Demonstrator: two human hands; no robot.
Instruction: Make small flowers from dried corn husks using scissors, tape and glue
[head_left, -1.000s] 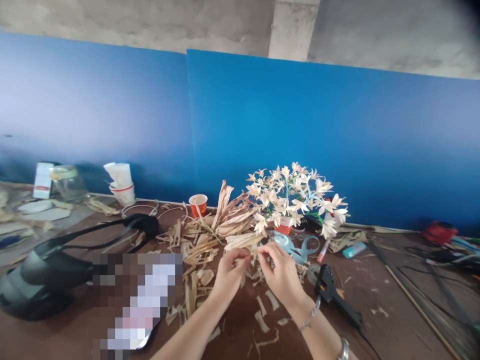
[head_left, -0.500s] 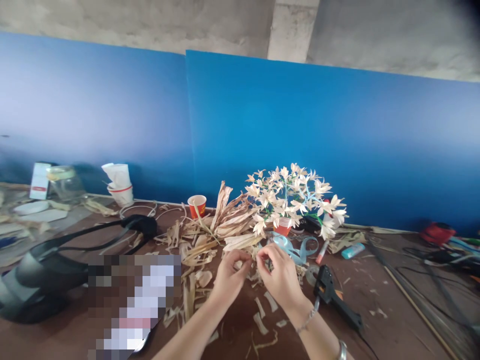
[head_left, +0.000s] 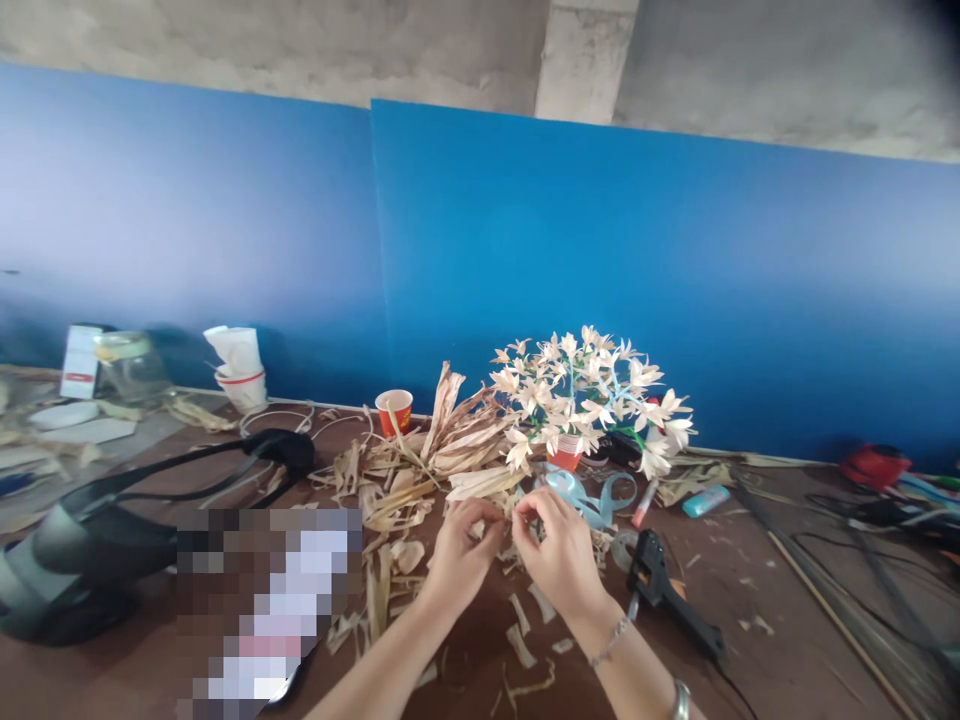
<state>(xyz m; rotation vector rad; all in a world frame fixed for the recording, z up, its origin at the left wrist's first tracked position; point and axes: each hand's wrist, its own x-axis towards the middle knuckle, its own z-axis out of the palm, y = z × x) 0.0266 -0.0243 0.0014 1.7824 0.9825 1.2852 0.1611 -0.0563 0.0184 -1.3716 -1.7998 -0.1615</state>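
Observation:
My left hand (head_left: 466,545) is closed, thumb and forefinger pinched together over the brown table (head_left: 480,655). Close beside it on the right, my right hand (head_left: 551,540) makes a similar pinch. Whatever lies between the fingertips of either hand is too small to make out. Dried husks (head_left: 405,500) are spread behind and left of my hands. White husk flowers (head_left: 592,390) stand just beyond, in a red paper cup (head_left: 564,455). A light blue ribbon (head_left: 592,500) lies behind my right hand, and a black glue gun (head_left: 671,595) lies to its right.
A red cup (head_left: 394,412) stands behind the husks. On the left are a black headset (head_left: 90,550), a pixelated phone-like object (head_left: 281,610), a white cup (head_left: 241,388) and a jar (head_left: 133,368). A turquoise tube (head_left: 706,501) and cables (head_left: 862,560) lie to the right.
Both hands have shifted very slightly, and their fingertips are a little closer together. The objects on the table have not moved.

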